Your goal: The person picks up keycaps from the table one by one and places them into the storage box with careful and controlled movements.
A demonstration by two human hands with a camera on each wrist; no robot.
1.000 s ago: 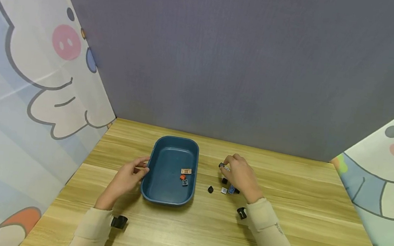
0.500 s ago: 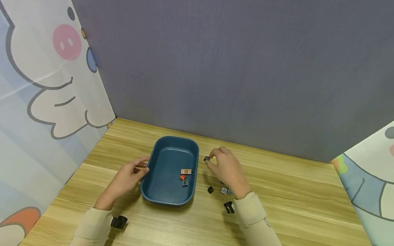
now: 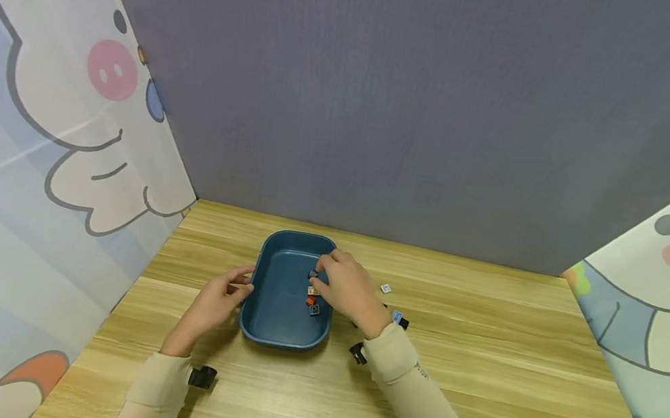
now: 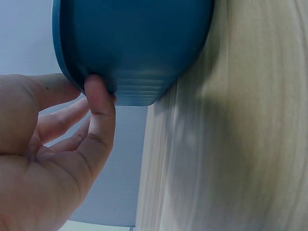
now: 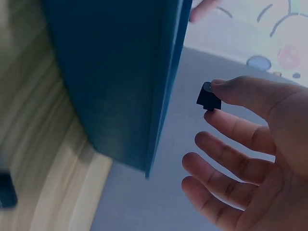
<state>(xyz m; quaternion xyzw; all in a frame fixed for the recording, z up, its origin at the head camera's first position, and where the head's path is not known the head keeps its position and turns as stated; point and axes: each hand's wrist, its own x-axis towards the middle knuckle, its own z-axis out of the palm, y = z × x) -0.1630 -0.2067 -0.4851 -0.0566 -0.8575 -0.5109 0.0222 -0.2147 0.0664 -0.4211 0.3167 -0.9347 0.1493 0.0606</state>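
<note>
A dark blue tray (image 3: 261,327) stands on the wooden table. My left hand (image 3: 216,302) pinches its left rim between thumb and fingers, as the left wrist view shows at close range. Above the tray's right part, my right hand (image 3: 347,291) holds a small black keycap (image 5: 208,98) between thumb and index fingertip; its other fingers are loosely spread. Below that hand, inside the tray, lie a peach keycap (image 3: 312,291), partly hidden, an orange keycap (image 3: 310,300) and a dark grey keycap (image 3: 315,310).
Right of the tray on the table (image 3: 509,363) lie a white keycap (image 3: 386,288), a blue keycap (image 3: 397,317) and a black keycap (image 3: 404,324). More are partly hidden by the right wrist. A grey panel (image 3: 383,105) rises behind the table.
My right hand has carried the black keycap leftward from the loose group on the table to over the tray. My left hand has stayed at the rim.
</note>
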